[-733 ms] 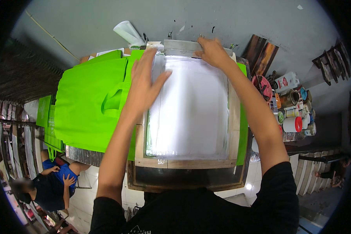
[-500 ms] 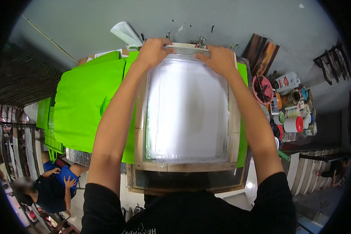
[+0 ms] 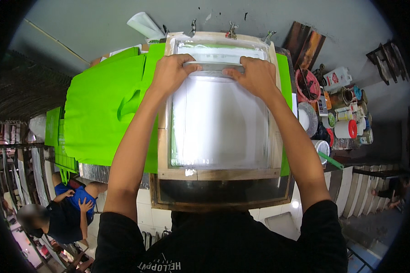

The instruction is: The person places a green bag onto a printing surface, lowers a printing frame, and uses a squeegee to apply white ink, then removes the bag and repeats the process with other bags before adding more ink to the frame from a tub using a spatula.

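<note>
Head view showed both hands at the far end of a wooden-framed printing screen [image 3: 218,173] — left hand [image 3: 171,73] and right hand [image 3: 255,75] each curled shut around a squeegee [image 3: 214,67] lying crosswise on the mesh. The screen lay flat over a bright green fabric bag [image 3: 102,109] on the bench. Ink pots and tins [image 3: 346,123] stood well apart at the right; another person in blue [image 3: 73,204] crouched low at the left. Judgement: the squeegee stood at the start of a stroke — the next move would call for even downward pressure and a steady pull toward the near frame rail, both grips level.
</note>
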A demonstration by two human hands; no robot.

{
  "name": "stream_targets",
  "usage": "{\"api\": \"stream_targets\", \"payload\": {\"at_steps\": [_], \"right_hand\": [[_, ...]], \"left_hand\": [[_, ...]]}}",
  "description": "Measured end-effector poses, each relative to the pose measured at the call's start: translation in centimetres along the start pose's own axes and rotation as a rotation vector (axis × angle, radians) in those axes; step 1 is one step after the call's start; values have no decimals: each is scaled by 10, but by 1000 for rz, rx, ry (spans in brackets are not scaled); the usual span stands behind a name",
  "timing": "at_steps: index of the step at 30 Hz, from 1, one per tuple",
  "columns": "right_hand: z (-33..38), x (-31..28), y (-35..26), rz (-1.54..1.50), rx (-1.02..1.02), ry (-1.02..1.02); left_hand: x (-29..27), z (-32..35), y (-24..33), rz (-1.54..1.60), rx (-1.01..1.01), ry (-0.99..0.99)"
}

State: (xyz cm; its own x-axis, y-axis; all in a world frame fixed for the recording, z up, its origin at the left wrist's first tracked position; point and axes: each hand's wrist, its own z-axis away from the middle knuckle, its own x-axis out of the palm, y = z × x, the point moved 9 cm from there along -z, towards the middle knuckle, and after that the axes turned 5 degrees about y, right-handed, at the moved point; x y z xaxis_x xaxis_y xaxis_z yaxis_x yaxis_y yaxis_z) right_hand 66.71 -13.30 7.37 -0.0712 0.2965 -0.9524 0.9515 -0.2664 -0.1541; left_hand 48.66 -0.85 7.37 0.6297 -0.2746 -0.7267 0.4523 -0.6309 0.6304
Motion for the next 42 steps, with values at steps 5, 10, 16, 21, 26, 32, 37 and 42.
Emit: {"api": "stream_targets", "payload": {"at_steps": [5,10,16,21,26,32,37,42], "right_hand": [[43,-3,-15,-17,-23,-1],[95,-17,-35,-65,-24,-7],[159,-30,-57,-88,-62,84],[212,-38,-77,-114,-81,60],[233,-45,-87,-42,-87,92],[237,-57,-85,-198,-154,242],[221,-142,-90,-226,-194,506],[162,-233,-95,-13,-304,722]], "left_hand": [[-6,47,14,-11,-48,-49],[-14,102,27,-12,-31,-40],[-25,166,51,25,-58,-87],[-32,219,70,8,13,-86],[-33,248,65,62,55,-41],[-32,287,28,-153,191,160],[-93,282,53,-70,307,478],[-153,215,101,205,292,653]]}}
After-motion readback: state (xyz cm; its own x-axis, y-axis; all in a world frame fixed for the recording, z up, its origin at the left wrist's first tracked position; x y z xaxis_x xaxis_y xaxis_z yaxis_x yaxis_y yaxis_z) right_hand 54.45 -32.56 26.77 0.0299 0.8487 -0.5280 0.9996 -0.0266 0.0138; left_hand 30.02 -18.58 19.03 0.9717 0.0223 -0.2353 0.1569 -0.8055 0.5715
